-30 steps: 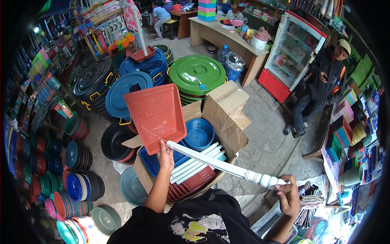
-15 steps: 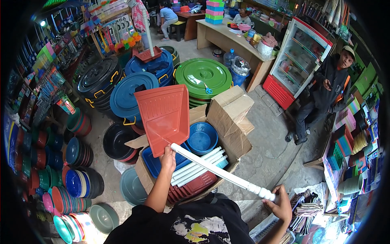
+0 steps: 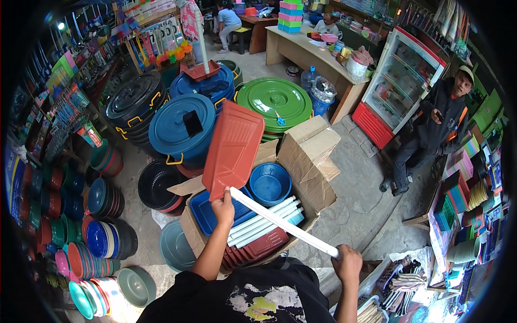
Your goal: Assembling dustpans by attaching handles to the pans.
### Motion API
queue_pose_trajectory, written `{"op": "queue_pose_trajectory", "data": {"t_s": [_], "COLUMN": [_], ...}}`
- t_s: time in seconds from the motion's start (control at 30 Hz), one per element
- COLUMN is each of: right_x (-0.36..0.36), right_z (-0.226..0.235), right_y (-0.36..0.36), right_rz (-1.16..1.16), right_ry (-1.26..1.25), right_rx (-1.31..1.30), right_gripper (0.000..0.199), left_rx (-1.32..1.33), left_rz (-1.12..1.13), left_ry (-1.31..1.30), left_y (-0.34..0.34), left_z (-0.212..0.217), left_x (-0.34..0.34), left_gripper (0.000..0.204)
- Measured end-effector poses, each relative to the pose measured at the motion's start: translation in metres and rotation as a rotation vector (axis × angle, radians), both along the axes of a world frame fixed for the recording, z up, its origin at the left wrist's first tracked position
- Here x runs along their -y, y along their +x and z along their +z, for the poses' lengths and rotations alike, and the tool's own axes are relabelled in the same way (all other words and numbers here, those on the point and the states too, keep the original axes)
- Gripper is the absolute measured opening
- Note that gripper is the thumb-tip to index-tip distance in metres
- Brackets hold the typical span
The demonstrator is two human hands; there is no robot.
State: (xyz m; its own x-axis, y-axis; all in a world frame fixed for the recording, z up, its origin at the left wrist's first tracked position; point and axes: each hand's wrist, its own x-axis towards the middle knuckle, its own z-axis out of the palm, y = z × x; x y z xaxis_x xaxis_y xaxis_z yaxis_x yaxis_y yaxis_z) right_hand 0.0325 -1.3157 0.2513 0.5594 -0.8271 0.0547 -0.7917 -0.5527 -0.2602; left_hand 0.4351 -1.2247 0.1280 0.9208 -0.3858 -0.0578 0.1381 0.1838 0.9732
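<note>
A reddish-brown plastic dustpan (image 3: 235, 148) with a long white handle (image 3: 285, 223) is held up over an open cardboard box (image 3: 309, 167). My left hand (image 3: 222, 210) is closed round the joint where pan and handle meet. Farther down, my right hand (image 3: 347, 262) is wrapped round the handle's lower end, hiding its tip. Inside the box are several white tubes (image 3: 264, 222), a round blue basin (image 3: 270, 183), a blue rectangular tray or pan (image 3: 207, 212) and more reddish-brown dustpans (image 3: 272, 245).
Behind the box stand lidded tubs: blue (image 3: 180, 129), green (image 3: 274, 102) and black (image 3: 134, 97). A phone-like black object (image 3: 192, 124) lies on the blue lid, scissors (image 3: 279, 118) on the green. Stacked basins (image 3: 110, 239) fill the left. A person (image 3: 431, 124) stands right, beside a glass-door fridge (image 3: 396, 86).
The dustpan has tilted and turned to the right. My right hand has shifted left and closed fully round the handle's end. My left hand keeps its hold.
</note>
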Motion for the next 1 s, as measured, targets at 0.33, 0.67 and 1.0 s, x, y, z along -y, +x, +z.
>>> {"op": "queue_pose_trajectory", "data": {"t_s": [0.33,0.67,1.0], "right_x": [0.006,0.001,-0.014], "right_z": [-0.183,-0.234,-0.237], "right_y": [0.009,0.036,0.002], "right_rz": [-0.019,-0.005,-0.112], "right_ry": [0.291,0.483,0.563], "right_rx": [0.282,0.36,0.41], "right_gripper": [0.024,0.024,0.026], "left_rx": [0.973,0.952,-0.754], "left_rz": [0.053,-0.455,-0.425], "left_ry": [0.179,0.146,-0.315], "left_y": [-0.06,-0.138,-0.035], "left_z": [0.098,0.093,0.059], "left_x": [0.01,0.01,0.015], "left_gripper": [0.018,0.017,0.072]}}
